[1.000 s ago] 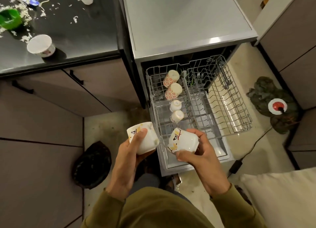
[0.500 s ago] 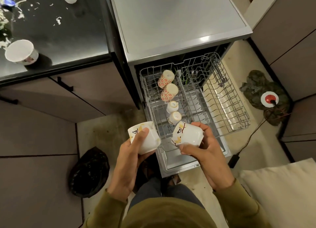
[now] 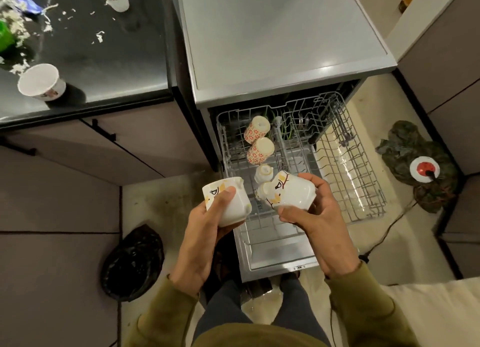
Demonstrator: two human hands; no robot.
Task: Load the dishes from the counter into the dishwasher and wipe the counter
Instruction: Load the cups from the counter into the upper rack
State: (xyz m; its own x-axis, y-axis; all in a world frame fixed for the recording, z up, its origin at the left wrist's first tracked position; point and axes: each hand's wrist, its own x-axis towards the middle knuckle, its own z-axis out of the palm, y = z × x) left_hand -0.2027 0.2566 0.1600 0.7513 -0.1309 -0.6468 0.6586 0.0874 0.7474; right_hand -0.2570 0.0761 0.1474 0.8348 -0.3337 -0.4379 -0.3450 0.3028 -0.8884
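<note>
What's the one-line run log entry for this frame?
left hand: holds mug | right hand: tilts second mug over rack | rack: four cups | counter: two cups, scraps

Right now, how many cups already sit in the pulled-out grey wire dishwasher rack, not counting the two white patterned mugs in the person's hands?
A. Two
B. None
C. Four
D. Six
C: the left column of the grey wire dishwasher rack holds two red-flowered cups and two small white cups, the nearest partly hidden by the right hand's mug.
</note>
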